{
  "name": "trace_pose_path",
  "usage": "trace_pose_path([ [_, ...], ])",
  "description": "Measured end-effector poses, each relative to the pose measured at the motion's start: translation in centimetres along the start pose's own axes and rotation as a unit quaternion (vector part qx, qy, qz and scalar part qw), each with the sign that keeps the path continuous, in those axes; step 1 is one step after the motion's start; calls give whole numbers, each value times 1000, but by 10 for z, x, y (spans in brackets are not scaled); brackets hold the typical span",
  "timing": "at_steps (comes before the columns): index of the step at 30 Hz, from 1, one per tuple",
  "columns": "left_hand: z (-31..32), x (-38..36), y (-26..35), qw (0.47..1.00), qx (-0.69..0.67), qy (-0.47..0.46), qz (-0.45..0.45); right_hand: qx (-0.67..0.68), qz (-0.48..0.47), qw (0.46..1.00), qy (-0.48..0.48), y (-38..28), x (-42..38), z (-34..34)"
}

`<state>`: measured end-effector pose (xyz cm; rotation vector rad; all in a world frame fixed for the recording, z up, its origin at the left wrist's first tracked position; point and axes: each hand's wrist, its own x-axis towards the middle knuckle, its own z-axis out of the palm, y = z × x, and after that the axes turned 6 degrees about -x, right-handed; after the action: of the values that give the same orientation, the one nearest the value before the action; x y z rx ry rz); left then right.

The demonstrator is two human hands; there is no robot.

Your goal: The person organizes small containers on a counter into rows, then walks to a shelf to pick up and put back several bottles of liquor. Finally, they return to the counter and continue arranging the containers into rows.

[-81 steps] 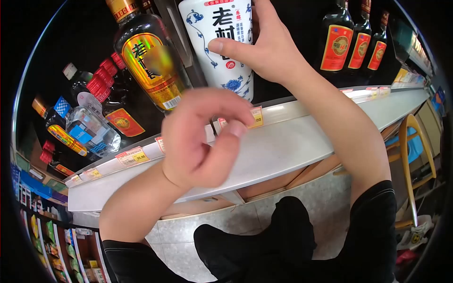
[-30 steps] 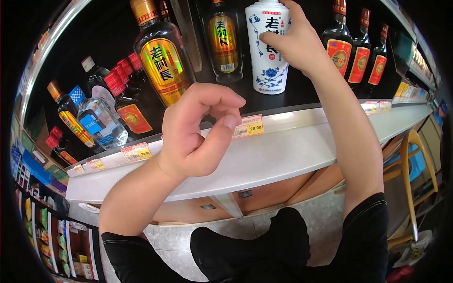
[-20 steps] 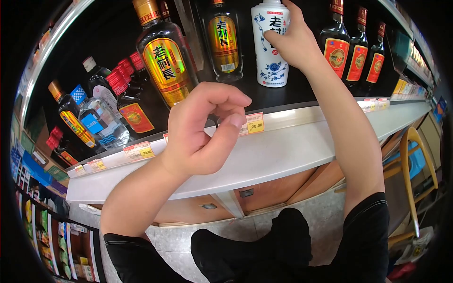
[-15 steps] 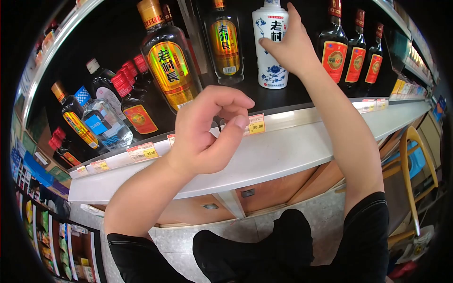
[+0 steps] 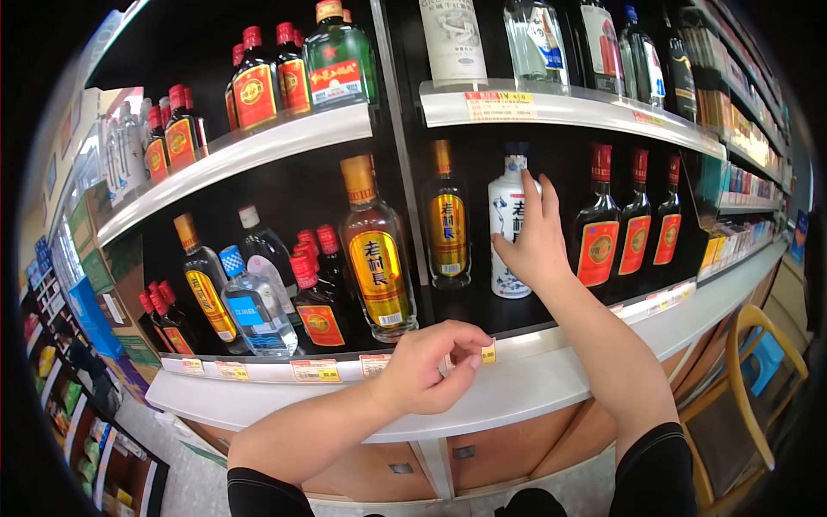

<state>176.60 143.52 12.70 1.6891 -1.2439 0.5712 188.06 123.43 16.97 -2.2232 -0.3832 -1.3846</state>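
Observation:
My right hand [image 5: 536, 234] is wrapped round the side of a white bottle with blue flowers [image 5: 510, 280], which stands upright on the lower black shelf. My left hand [image 5: 435, 366] hovers in front of the shelf edge, its fingers curled with a gap towards the thumb and nothing visible in them. Behind it stands a large bottle with a gold label [image 5: 376, 271]. A slimmer gold-labelled bottle [image 5: 449, 233] is just left of the white one. To the right are several red-labelled bottles [image 5: 596, 250].
An upper shelf [image 5: 250, 151] holds more bottles. Price tags [image 5: 316, 370] line the lower shelf's front, above a white ledge [image 5: 517, 405]. At the left stands a clear bottle with a blue label [image 5: 258, 314]. A wooden chair [image 5: 741, 414] is at the lower right.
The view has tilted up, bringing the upper shelves into sight. My right hand remains on the white bottle, and my left hand stays curled before the shelf edge.

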Motion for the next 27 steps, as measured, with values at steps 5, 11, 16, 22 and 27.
trace_pose_path([
  [5,0,-2,-3,1000,-25,-8,-9,12,2,1000,11,0,0,1],
  [11,3,-3,-4,999,-34,3,-19,-63,-14,998,21,2,2,0],
  [16,4,-4,-6,999,-33,-2,-25,-12,7,1000,0,4,1,3],
  [22,3,-2,-3,1000,-19,-16,-7,-84,-44,994,48,7,-1,7],
  [27,-2,1,1,998,9,-49,32,-25,-137,986,86,-24,-6,-5],
])
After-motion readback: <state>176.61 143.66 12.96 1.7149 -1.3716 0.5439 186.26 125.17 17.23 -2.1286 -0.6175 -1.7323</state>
